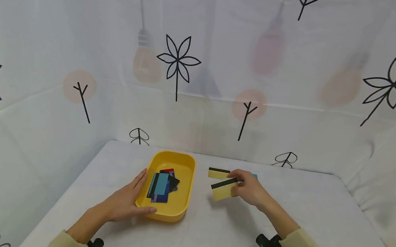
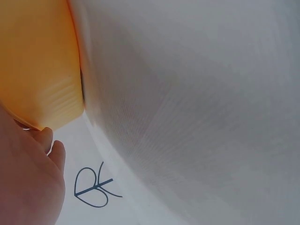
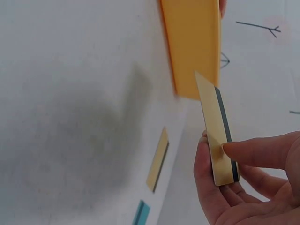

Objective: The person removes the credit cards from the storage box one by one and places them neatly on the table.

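Observation:
A yellow plastic tray (image 1: 186, 175) stands left of the middle of the table. Several bank-type cards (image 1: 162, 184) lie overlapped inside it, light blue, dark blue, black and red. My left hand (image 1: 123, 201) rests against the tray's left side, fingers extended along it and thumb at the near rim. Between thumb and fingers, my right hand (image 1: 249, 188) pinches a pale yellow card (image 1: 222, 190) with a black stripe, held above the table right of the tray. In the right wrist view the thumb presses the striped face of this card (image 3: 216, 136).
Behind the right hand, a second yellow striped card (image 1: 217, 173) lies on the white table (image 1: 213, 236). A blue card (image 3: 141, 214) lies beside it, partly hidden by the hand in the head view. White patterned cloth (image 1: 198, 119) hangs behind the table.

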### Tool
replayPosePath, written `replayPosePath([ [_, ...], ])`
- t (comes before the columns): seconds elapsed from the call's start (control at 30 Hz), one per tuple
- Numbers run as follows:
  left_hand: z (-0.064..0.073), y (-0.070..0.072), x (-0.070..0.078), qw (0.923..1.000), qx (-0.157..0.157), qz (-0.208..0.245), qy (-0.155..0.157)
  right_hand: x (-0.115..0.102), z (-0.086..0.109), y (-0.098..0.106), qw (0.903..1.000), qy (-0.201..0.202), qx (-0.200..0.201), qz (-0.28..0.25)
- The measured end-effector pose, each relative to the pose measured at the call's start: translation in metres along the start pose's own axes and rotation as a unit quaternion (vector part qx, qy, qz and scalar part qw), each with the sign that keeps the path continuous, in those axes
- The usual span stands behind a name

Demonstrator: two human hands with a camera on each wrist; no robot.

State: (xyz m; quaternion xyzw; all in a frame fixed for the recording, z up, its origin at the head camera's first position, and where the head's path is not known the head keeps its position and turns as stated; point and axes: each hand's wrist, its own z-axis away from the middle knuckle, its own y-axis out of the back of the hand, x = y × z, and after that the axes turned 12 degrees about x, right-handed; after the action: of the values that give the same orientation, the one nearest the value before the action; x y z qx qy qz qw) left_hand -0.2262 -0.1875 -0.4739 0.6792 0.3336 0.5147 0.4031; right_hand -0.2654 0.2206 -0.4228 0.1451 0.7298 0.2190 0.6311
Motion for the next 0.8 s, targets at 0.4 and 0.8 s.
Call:
replayPosePath([
  [0.4, -0.001, 0.004, 0.0, 1.0, 0.002, -0.002, -0.004, 0.017, -0.005, 0.029, 0.9988, -0.016, 0.019, 0.042],
  [0.8, 0.001, 0.003, 0.001, 1.0, -0.001, 0.0, 0.005, 0.04, -0.007, 0.059, 0.9951, -0.05, 0.039, 0.075],
])
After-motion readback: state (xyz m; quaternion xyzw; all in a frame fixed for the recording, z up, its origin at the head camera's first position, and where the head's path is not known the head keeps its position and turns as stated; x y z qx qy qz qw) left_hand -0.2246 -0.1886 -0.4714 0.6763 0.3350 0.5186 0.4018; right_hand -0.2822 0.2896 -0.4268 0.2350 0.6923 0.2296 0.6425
